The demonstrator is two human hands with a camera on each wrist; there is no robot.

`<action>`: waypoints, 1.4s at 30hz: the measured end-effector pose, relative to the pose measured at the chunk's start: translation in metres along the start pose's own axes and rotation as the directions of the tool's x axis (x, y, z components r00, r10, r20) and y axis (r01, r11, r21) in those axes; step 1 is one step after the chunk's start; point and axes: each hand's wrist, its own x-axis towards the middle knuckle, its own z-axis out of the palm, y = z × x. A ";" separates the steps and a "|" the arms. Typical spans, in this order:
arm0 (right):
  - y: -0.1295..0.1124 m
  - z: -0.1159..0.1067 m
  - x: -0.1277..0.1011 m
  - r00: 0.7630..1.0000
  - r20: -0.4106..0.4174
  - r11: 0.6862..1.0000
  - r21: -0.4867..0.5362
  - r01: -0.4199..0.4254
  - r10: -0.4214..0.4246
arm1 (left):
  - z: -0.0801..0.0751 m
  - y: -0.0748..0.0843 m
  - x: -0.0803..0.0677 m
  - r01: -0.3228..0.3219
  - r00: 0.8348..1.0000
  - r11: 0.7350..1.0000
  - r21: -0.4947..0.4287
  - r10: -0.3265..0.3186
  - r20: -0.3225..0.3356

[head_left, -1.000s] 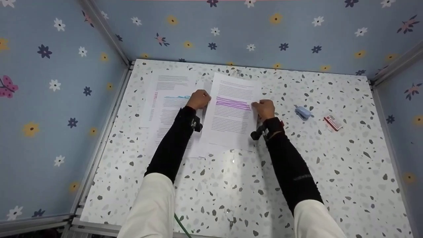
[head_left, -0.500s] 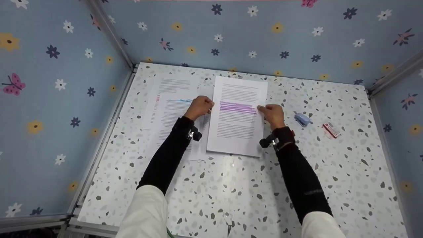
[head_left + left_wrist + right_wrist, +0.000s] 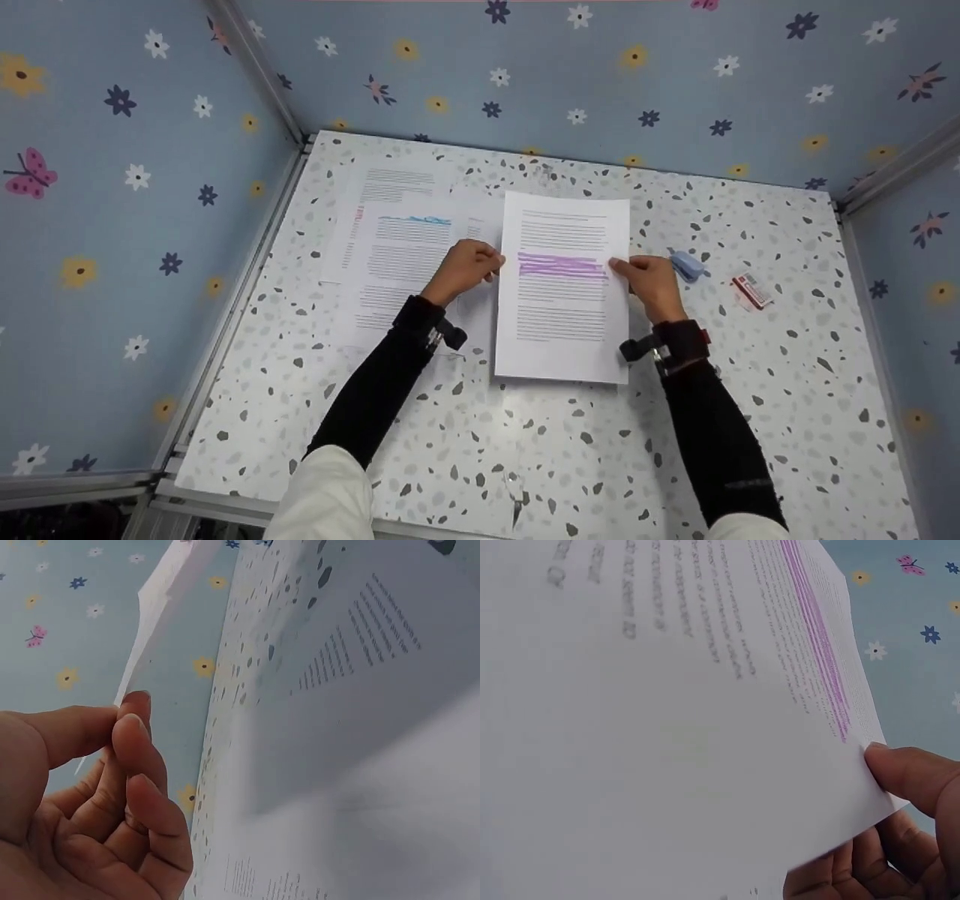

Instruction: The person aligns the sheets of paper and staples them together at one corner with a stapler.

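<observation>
A white printed sheet with purple highlighted lines [image 3: 562, 292] is held up over the speckled table [image 3: 675, 435] by both hands. My left hand [image 3: 469, 266] pinches its left edge [image 3: 142, 652] between thumb and fingers. My right hand [image 3: 649, 281] pinches the right edge, thumb on top [image 3: 907, 772], with the purple lines [image 3: 821, 645] running just beside it. Under and left of the sheet lie other printed pages [image 3: 401, 251], one with a blue highlighted line [image 3: 416, 220].
A small light-blue stapler [image 3: 686, 265] lies just right of my right hand. A red-and-white packet [image 3: 752, 291] sits further right. Flowered blue walls [image 3: 135, 225] close in the table on the left, back and right.
Both hands have brought the purple-marked sheet nearer and to the right, off the table and away from the pile of pages. Grips are unchanged.
</observation>
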 end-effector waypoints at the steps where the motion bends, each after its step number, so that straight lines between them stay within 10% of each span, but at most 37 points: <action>1: 0.002 -0.003 -0.003 1.000 0.000 1.000 0.005 0.000 0.000 | 0.003 0.000 -0.002 -0.008 1.000 1.000 -0.009 0.008 0.005; 28: 0.062 -0.044 -0.010 0.992 -0.113 0.972 -0.221 -0.081 0.057 | 0.087 -0.015 0.026 0.060 0.997 0.981 0.186 -0.068 0.035; 42: 0.062 -0.032 -0.012 0.998 -0.057 0.967 -0.252 -0.028 0.014 | 0.074 -0.021 0.019 0.053 0.997 0.954 0.296 -0.066 0.035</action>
